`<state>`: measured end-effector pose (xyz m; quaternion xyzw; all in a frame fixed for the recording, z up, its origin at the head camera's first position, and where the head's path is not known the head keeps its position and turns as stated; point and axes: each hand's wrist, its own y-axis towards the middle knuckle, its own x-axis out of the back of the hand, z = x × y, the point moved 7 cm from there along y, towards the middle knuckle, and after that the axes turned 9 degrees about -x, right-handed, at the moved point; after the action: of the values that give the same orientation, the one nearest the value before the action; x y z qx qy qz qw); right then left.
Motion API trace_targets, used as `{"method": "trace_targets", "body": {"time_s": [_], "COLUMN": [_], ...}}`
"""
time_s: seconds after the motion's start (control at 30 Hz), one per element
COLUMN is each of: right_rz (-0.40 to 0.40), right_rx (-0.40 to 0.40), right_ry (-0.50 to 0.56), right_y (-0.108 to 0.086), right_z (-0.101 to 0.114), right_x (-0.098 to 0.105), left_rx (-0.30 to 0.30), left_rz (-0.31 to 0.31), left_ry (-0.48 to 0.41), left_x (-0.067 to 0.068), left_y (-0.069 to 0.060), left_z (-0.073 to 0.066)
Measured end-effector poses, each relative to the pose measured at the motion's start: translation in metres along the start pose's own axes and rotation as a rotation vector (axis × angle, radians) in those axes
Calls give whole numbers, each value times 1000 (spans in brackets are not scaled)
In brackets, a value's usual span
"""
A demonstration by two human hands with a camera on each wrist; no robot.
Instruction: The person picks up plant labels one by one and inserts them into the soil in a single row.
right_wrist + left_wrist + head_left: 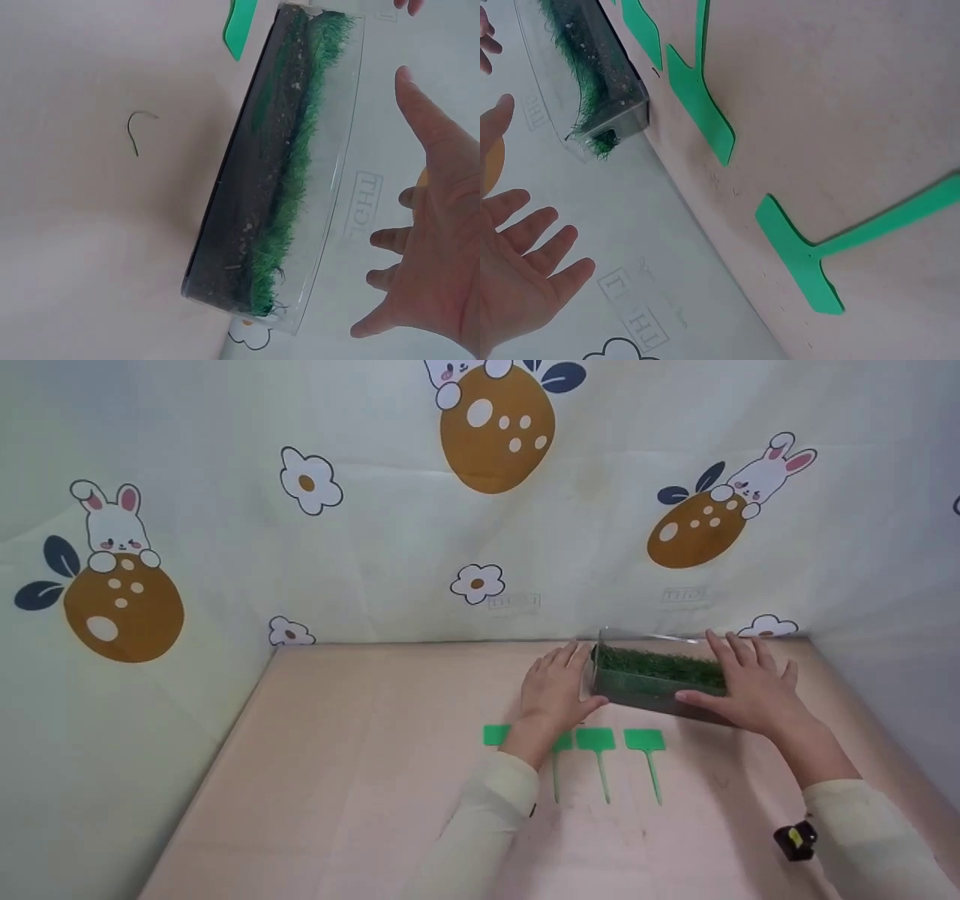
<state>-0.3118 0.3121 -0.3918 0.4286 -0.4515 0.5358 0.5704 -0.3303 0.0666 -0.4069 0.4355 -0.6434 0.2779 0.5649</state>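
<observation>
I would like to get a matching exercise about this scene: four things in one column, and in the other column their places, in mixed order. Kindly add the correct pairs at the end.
Things:
1. Grass
2. Green tags
3. Left hand
4. Right hand

Places:
A. in a row on the table
B. by the right end of the clear box
C. inside the clear box
D. by the left end of the clear box

Pairs: 1-C, 2-A, 3-D, 4-B

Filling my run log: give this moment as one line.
clear box: grass inside | left hand: open, near left end | right hand: open, near right end | green tags: on table
</observation>
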Motion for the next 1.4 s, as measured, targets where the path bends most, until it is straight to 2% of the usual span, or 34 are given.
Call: {"method": "trace_targets", "body": {"time_s": [0.3, 0.5, 0.8, 1.07, 1.23, 1.33, 1.4], "right_rz": [-52, -72, 6, 91, 152, 166, 157], "right_rx": [-39, -87, -167, -262, -279, -273, -269], "right_ry": [2, 10, 29, 58, 66, 68, 73], "right_y": [-1, -3, -3, -5, -5, -4, -4], "right_z": [-18, -34, -54, -72, -79, -80, -80], "right_x": [6, 7, 7, 0, -4, -5, -5], "left_rx": [-27, -26, 14, 52, 97, 122, 142], "left_rz": [17, 38, 63, 93, 110, 114, 123], "left_ry": [13, -20, -117, -182, -213, -270, -355], "left_x": [-7, -14, -22, -27, -31, -33, -35], "left_y": [3, 4, 6, 9, 9, 10, 10], "left_z": [-8, -14, -16, -16, -15, -14, -14]}}
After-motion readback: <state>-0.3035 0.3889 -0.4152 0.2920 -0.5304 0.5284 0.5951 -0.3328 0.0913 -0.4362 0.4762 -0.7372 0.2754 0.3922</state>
